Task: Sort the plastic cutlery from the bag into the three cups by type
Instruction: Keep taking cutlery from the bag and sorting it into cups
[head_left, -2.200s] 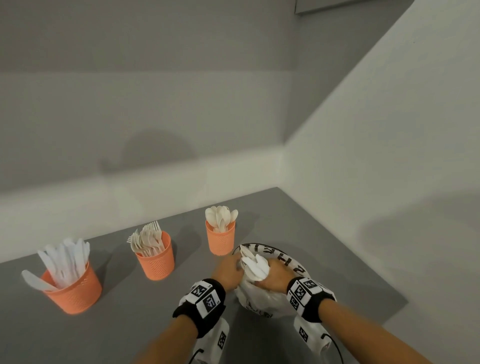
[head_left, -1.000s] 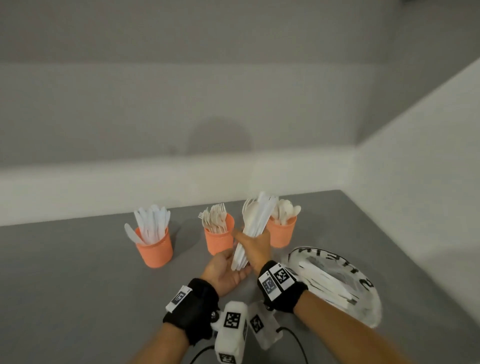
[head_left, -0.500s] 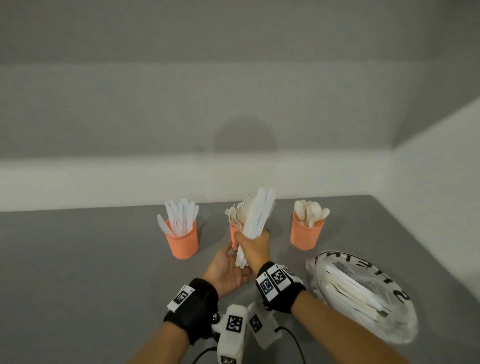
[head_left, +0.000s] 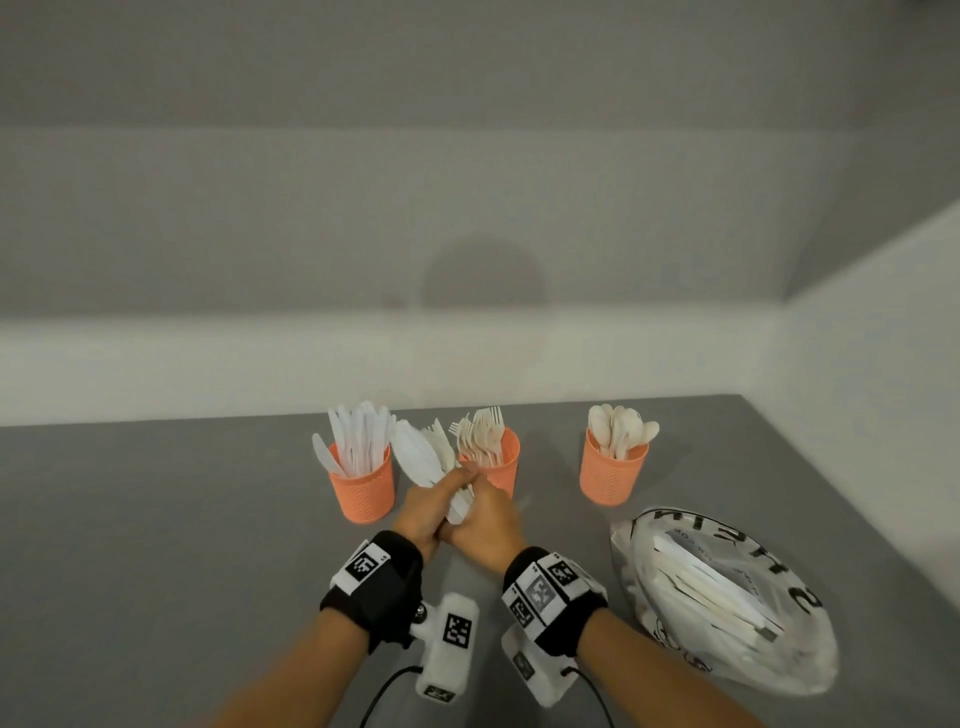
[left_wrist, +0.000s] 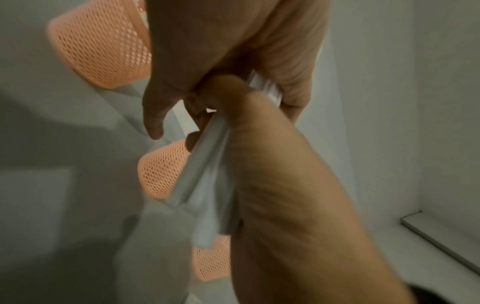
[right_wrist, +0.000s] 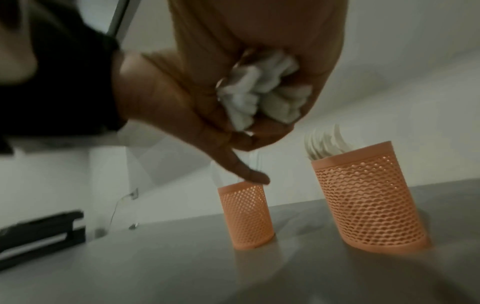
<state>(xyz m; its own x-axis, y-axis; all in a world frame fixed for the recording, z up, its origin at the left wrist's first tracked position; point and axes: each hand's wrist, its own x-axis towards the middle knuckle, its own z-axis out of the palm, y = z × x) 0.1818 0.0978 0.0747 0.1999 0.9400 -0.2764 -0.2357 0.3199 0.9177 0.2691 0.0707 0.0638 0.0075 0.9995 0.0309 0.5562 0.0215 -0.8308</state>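
Observation:
Three orange mesh cups stand in a row: knives cup (head_left: 361, 491), forks cup (head_left: 493, 467), spoons cup (head_left: 613, 475). A bundle of white cutlery (head_left: 423, 460) leans left, with its tips between the knives cup and the forks cup. My left hand (head_left: 423, 512) and right hand (head_left: 485, 522) both grip its handles, pressed together in front of the forks cup. The right wrist view shows the handle ends (right_wrist: 262, 94) inside my right fist. The handles (left_wrist: 207, 181) also show between the hands in the left wrist view. The white plastic bag (head_left: 727, 597) lies at the right with more cutlery inside.
The grey table (head_left: 156, 545) ends at a white wall behind the cups and a white wall on the right. The bag lies close to my right forearm. Wrist cameras and cables hang under both wrists.
The bundle, upright in my right hand before, now tilts left toward the knives cup. My left hand has closed round it from below.

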